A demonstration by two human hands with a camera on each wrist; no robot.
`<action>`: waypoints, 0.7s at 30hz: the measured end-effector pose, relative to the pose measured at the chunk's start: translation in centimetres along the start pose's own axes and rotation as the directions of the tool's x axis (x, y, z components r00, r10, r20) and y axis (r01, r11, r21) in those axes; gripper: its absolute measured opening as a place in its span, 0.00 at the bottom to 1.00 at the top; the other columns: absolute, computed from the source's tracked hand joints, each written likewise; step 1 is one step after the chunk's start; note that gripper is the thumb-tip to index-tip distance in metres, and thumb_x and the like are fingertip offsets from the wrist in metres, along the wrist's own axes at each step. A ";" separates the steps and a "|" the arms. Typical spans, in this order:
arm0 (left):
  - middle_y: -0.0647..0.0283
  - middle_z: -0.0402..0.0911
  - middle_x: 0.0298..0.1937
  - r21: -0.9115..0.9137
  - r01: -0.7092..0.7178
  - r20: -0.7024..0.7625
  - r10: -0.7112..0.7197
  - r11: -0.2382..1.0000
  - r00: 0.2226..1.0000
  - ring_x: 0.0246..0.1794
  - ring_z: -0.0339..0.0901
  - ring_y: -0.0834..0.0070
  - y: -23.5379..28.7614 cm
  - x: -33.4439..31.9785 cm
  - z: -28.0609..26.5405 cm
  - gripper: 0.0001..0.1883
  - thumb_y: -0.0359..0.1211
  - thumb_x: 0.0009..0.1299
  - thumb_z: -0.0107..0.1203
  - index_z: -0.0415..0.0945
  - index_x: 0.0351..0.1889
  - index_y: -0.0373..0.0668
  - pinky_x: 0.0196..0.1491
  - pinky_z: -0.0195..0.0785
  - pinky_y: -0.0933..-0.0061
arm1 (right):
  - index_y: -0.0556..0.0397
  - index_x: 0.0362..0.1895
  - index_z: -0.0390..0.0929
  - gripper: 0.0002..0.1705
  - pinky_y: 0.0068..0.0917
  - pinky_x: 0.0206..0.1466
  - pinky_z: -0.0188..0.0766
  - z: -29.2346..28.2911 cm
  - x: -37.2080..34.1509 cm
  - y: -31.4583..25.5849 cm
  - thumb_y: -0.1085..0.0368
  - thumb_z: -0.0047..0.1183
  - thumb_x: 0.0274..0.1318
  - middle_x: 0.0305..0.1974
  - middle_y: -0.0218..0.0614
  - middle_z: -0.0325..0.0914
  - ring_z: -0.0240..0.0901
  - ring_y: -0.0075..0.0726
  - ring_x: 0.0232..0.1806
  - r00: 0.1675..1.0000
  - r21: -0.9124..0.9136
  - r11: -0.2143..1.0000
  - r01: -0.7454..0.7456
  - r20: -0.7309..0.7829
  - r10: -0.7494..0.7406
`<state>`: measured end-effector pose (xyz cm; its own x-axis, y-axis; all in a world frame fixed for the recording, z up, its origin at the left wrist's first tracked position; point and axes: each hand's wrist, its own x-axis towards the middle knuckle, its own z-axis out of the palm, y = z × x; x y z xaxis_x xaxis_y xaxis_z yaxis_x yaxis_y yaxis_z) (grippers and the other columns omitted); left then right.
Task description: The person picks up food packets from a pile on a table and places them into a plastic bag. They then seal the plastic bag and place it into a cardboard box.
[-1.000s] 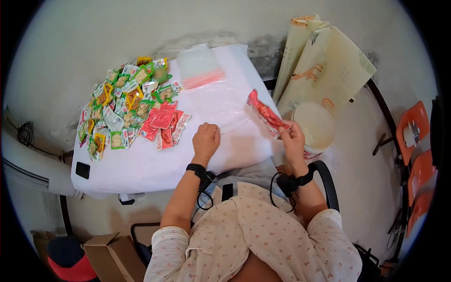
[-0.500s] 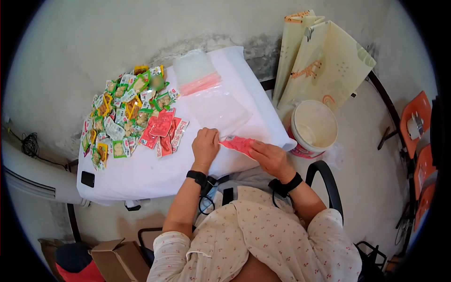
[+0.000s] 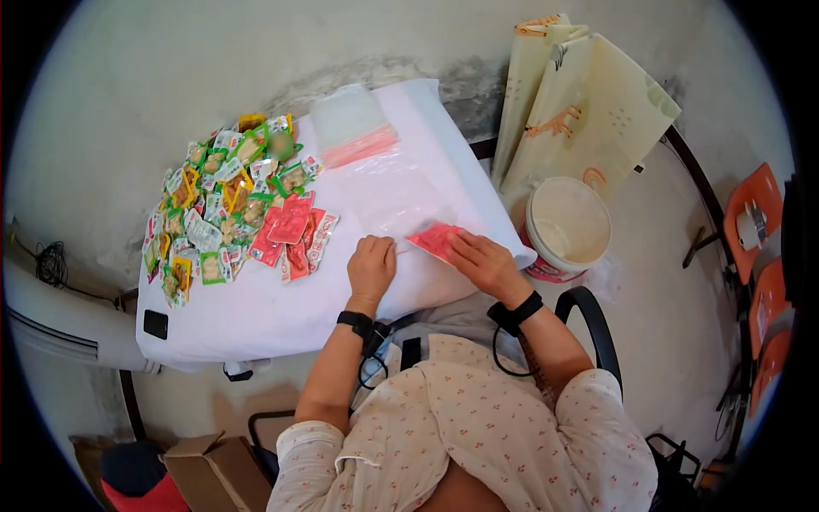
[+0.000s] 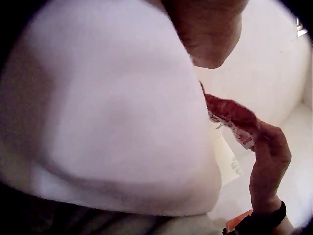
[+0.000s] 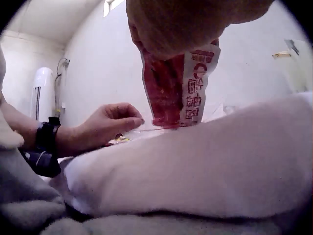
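My right hand (image 3: 488,266) grips a red and white snack packet (image 3: 432,240) by its near end. In the right wrist view the packet (image 5: 168,90) hangs down from the fingers, its lower end close over the white cloth. My left hand (image 3: 372,266) rests low over the table, its thumb and forefinger (image 5: 131,121) pinched at the edge of a clear plastic bag (image 3: 384,198). That bag lies flat ahead of the hand, its mouth edge showing as a thin reddish line in the right wrist view. In the left wrist view the right hand (image 4: 270,152) holds the packet from the far side.
A heap of snack packets (image 3: 223,183) covers the table's left, with several red packets (image 3: 294,224) at its near side. Stacked clear bags (image 3: 350,119) with red strips lie at the back. A phone (image 3: 155,324) lies front left; a white bucket (image 3: 570,224) stands right of the table.
The right hand has brought the red packet from over the table's right edge leftward and down, close to the left hand and the bag. The left hand has stayed nearly in place.
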<state>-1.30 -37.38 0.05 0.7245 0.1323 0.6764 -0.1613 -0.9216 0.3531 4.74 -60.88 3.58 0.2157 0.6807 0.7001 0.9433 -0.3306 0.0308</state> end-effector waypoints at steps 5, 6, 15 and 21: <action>0.63 0.73 0.27 0.002 -0.022 0.071 0.021 1.000 0.997 0.31 0.73 0.65 -0.2 -0.5 0.0 0.04 0.27 0.57 0.58 0.76 0.29 0.44 0.31 0.68 0.67 | 0.52 0.40 0.76 0.14 0.34 0.48 0.71 2.0 -1.4 -0.8 0.67 0.52 0.45 0.50 0.40 0.73 0.68 0.45 0.55 0.987 0.027 0.994 -0.107 0.124 0.103; 0.63 0.73 0.27 0.003 -0.021 0.072 0.020 1.000 0.997 0.31 0.73 0.65 -0.2 -0.6 0.1 0.04 0.27 0.57 0.58 0.76 0.29 0.44 0.31 0.68 0.67 | 0.51 0.40 0.76 0.13 0.35 0.48 0.70 2.1 -1.4 -1.0 0.66 0.52 0.46 0.49 0.40 0.73 0.68 0.45 0.55 0.978 0.058 0.985 -0.165 0.139 0.156; 0.63 0.74 0.28 0.022 -0.119 0.150 0.114 0.993 0.982 0.31 0.73 0.64 -0.2 -0.8 0.2 0.04 0.28 0.58 0.57 0.76 0.30 0.44 0.31 0.68 0.66 | 0.49 0.25 0.71 0.03 0.33 0.39 0.63 4.3 0.5 0.2 0.69 0.49 0.40 0.32 0.34 0.69 0.67 0.37 0.38 0.956 -0.041 0.974 -0.222 0.186 0.226; 0.62 0.75 0.31 0.009 -0.142 0.192 0.138 0.990 0.972 0.33 0.73 0.64 -0.3 -0.8 -0.1 0.05 0.28 0.57 0.58 0.76 0.31 0.43 0.33 0.69 0.66 | 0.50 0.33 0.72 0.16 0.37 0.41 0.63 6.2 2.7 1.6 0.63 0.60 0.35 0.38 0.38 0.71 0.68 0.43 0.44 0.942 0.106 0.940 -0.325 -0.056 0.332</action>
<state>-1.93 -37.20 -0.50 0.8106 -0.0685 0.5815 -0.2565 -0.9343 0.2475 8.40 -55.55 1.07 0.5017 0.4948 0.7096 0.8435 -0.4620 -0.2742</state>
